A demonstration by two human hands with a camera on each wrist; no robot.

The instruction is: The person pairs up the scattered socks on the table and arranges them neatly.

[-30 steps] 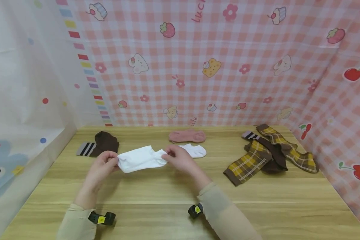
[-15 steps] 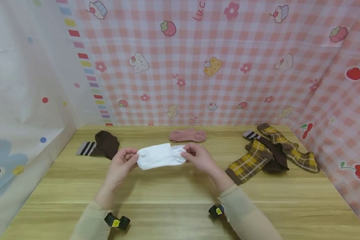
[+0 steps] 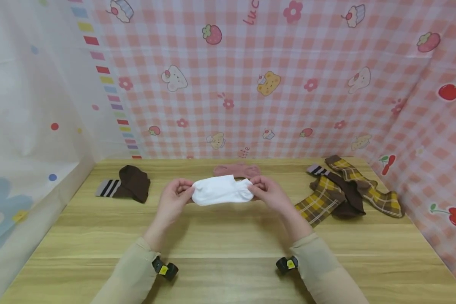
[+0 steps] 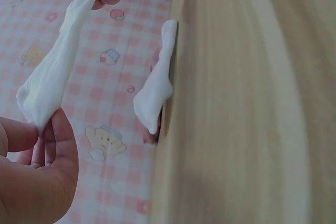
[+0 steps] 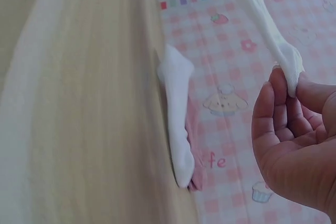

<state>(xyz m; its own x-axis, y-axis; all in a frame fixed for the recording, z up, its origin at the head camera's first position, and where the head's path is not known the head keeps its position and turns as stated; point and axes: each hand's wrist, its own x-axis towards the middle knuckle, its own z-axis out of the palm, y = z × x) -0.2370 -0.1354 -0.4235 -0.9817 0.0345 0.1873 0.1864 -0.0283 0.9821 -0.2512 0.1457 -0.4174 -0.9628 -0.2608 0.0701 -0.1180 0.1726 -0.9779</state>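
A white ankle sock point(image 3: 221, 191) is stretched level between both hands, raised above the wooden table point(image 3: 220, 236). My left hand point(image 3: 173, 197) pinches its left end between thumb and fingers. At the other end, my right hand point(image 3: 271, 194) pinches the sock the same way. Both wrist views show the pinch at each end. Below it lies a second white sock point(image 4: 155, 87) on the table, seen in the wrist views and hidden behind the held one in the head view. Pink socks point(image 3: 237, 169) lie just behind.
A brown sock with a striped cuff point(image 3: 133, 183) lies at the back left. On the right are yellow plaid socks point(image 3: 321, 202), overlapping another brown striped sock point(image 3: 351, 194). A pink checked cloth point(image 3: 232, 105) hangs behind the table.
Both hands have moved right with the white sock held between them, from beside the second white sock to in front of it. The other socks stay where they were.
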